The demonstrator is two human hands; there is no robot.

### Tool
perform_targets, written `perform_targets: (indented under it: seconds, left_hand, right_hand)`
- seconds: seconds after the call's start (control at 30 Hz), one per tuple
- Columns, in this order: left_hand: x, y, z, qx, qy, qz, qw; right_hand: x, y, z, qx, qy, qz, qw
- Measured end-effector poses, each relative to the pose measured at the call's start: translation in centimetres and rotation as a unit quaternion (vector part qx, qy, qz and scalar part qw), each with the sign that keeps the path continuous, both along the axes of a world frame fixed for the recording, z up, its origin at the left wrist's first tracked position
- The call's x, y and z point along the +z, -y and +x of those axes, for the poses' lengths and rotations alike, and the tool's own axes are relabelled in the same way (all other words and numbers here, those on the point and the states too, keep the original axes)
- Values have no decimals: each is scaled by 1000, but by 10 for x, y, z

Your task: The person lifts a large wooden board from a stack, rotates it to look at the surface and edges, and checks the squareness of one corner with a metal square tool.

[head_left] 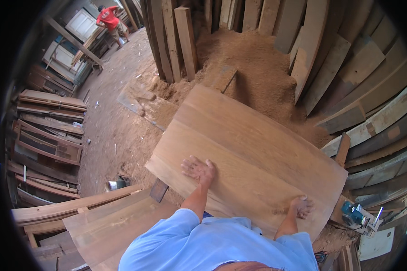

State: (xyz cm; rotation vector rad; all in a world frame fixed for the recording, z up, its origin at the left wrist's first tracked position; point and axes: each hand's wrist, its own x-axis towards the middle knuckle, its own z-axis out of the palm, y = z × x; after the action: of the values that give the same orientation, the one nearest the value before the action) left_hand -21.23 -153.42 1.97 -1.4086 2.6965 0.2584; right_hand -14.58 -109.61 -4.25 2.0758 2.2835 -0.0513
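Note:
A wide wooden panel (239, 140), made of several boards joined side by side, lies flat in front of me. My left hand (198, 170) rests palm down on its left part, fingers spread. Near the panel's right end, my right hand (301, 207) lies on the surface with its fingers stretched out. Neither hand holds anything. Fine dust shows in a faint patch on the wood between my hands. Under the panel, dark wooden supports (158, 190) stick out at the edge; most of what bears it is hidden.
Planks (309, 45) lean along the far and right sides. Sawdust (253, 58) is heaped beyond the panel. A teal power tool (353, 213) sits at the right. Another panel (117, 226) lies at lower left, near stacked frames (47, 142). A person in red (108, 19) stands far left.

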Motion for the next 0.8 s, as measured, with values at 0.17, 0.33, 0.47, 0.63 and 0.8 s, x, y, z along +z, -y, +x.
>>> perform_targets:
  seconds: [0.17, 0.33, 0.47, 0.63, 0.8]
  left_hand:
    - [1, 0, 0, -1, -22, -16, 1000]
    - [3, -1, 1, -4, -27, 5, 1000]
    - [4, -1, 2, -7, -28, 13, 1000]
    - [0, -1, 2, -7, -33, -3, 999]
    - [-5, 0, 1, -7, -30, -10, 999]
  right_hand:
    - [-6, -4, 2, 6, 5, 1, 1000]
    - [-3, -2, 1, 4, 1, -8, 1000]
    - [4, 2, -1, 4, 1, -16, 1000]
    - [9, 3, -2, 3, 6, -20, 1000]
    - [10, 3, -2, 6, 11, -19, 1000]
